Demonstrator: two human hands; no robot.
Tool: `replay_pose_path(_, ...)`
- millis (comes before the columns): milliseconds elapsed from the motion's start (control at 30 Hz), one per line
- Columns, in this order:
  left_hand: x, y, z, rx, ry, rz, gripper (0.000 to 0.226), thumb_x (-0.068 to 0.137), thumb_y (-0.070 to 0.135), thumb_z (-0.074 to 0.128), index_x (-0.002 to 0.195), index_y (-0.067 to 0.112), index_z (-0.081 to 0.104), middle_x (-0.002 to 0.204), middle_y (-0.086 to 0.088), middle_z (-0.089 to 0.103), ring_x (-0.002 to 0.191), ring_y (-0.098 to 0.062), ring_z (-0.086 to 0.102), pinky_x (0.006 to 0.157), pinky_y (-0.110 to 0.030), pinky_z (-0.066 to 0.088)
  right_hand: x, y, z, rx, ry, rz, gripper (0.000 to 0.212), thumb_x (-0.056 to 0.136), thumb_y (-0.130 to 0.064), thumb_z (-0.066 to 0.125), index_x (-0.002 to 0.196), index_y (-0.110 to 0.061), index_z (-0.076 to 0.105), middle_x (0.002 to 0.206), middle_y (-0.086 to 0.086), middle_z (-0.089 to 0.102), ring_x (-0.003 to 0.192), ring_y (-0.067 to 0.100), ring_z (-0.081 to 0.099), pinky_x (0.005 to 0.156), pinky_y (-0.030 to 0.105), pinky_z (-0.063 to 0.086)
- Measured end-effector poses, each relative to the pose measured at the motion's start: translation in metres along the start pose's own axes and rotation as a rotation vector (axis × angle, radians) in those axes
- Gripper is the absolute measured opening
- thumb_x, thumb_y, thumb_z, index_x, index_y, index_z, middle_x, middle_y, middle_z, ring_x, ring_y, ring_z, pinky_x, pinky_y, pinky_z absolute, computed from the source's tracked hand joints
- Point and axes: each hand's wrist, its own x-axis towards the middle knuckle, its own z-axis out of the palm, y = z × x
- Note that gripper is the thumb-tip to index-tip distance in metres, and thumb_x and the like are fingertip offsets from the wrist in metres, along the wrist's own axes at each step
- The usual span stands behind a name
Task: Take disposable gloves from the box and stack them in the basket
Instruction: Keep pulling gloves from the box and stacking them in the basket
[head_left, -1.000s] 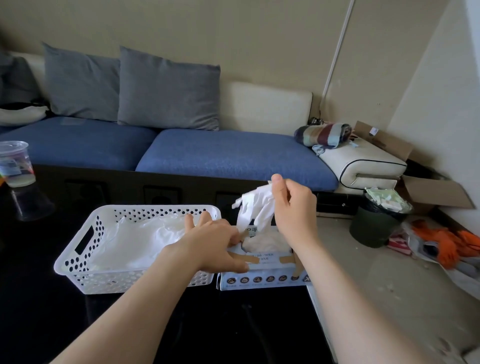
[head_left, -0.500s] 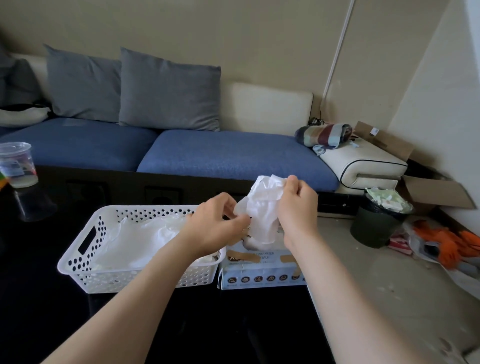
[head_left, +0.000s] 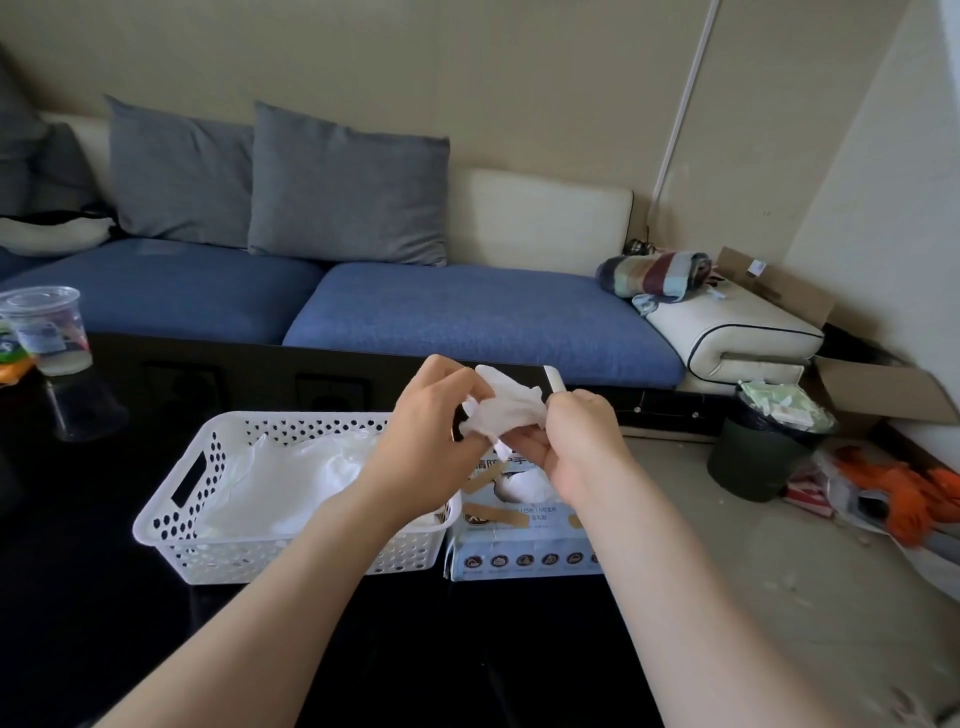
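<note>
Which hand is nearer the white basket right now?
Left. The left hand holds the glove above the edge of the basket; the right hand holds it above the box.

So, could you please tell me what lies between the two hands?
A crumpled white glove, pinched by the left hand and the right hand above the box, in the head view.

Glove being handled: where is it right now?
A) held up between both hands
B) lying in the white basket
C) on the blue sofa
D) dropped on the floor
A: the left hand and right hand both pinch the crumpled glove in the air, clear of the basket.
</note>
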Motion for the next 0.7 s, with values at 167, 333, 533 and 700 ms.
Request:
replay_pose_path(167,0.004,0.002,-0.01,-0.115,0.081,-0.205,0.034,0.104,0.024,0.051,0.081,0.0,0.057,0.079,-0.012,0.057,0.066,-0.009,0.046,0.062,-0.03,0.038,-0.017,-0.012,0.002,-0.41,-0.039,-0.063,0.038,0.108,-0.022,0.038,0.14,-0.017,0.058,0.085,0.018,0.08,0.067,0.037,0.079,0.066,0.048,0.068)
replay_pose_path(333,0.006,0.0,-0.02,-0.333,0.149,-0.335,0.028,0.098,0.02,0.057,0.083,-0.003,0.057,0.072,-0.014,0.063,0.062,-0.022,0.057,0.059,-0.041,0.048,-0.027,-0.008,0.001,-1.055,0.007,-0.581,0.024,0.085,-0.028,0.055,0.07,-0.012,0.065,0.077,0.004,0.071,0.088,0.02,0.069,0.066,0.037,0.059)
replay_pose_path(533,0.005,0.003,-0.033,-0.475,0.03,-0.467,0.032,0.099,0.017,0.052,0.089,-0.009,0.067,0.075,-0.012,0.07,0.066,-0.018,0.065,0.066,-0.041,0.057,-0.032,-0.007,0.009,-0.835,-0.135,-0.65,0.036,0.083,-0.02,0.072,0.059,-0.01,0.047,0.055,-0.007,0.048,0.059,0.011,0.044,0.062,0.03,0.042)
replay_pose_path(700,0.005,-0.003,-0.035,-0.543,0.045,-0.618,0.033,0.104,0.025,0.048,0.102,0.002,0.072,0.087,-0.007,0.072,0.07,-0.011,0.068,0.06,-0.031,0.061,-0.032,-0.009,0.013,-0.629,-0.251,-0.552,0.038,0.091,-0.01,0.067,0.064,-0.016,0.041,0.054,-0.011,0.04,0.054,0.007,0.035,0.053,0.018,0.034)
